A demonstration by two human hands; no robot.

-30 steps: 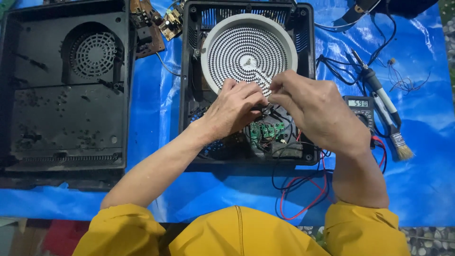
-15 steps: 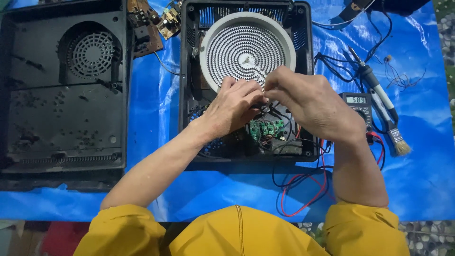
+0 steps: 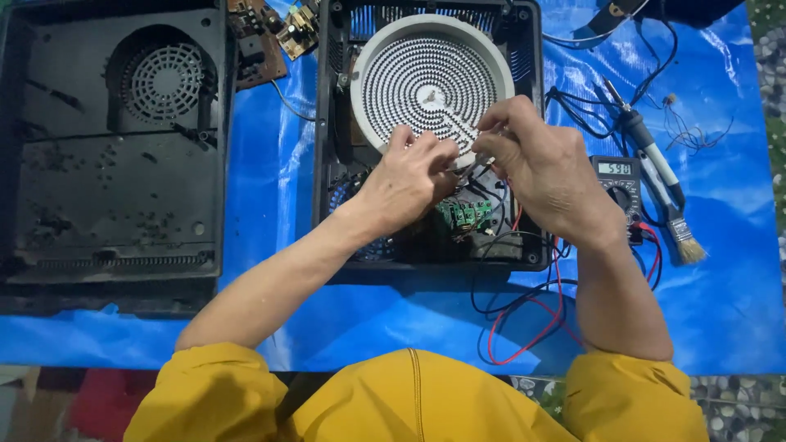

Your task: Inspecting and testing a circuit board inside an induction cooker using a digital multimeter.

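Here, a blue tarp [image 3: 720,270] covers the ground (pebbles at its edge). In the open cooker base [image 3: 327,164] lies the round white coil heater [image 3: 431,82]; left hand [image 3: 405,184] and right hand [image 3: 544,172] pinch its wire ends [image 3: 475,166] together.

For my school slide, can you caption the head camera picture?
Two hands work at wires beside a round heating coil inside an opened cooker.

A: Heating element [image 3: 431,84]?
B: Round, white-rimmed disc with a spiral coil, lying flat in the upper half of the opened black cooker housing [image 3: 327,164].
A: Circuit board [image 3: 463,214]?
B: Small, green, seated in the housing just below the disc, black and red wires around it.
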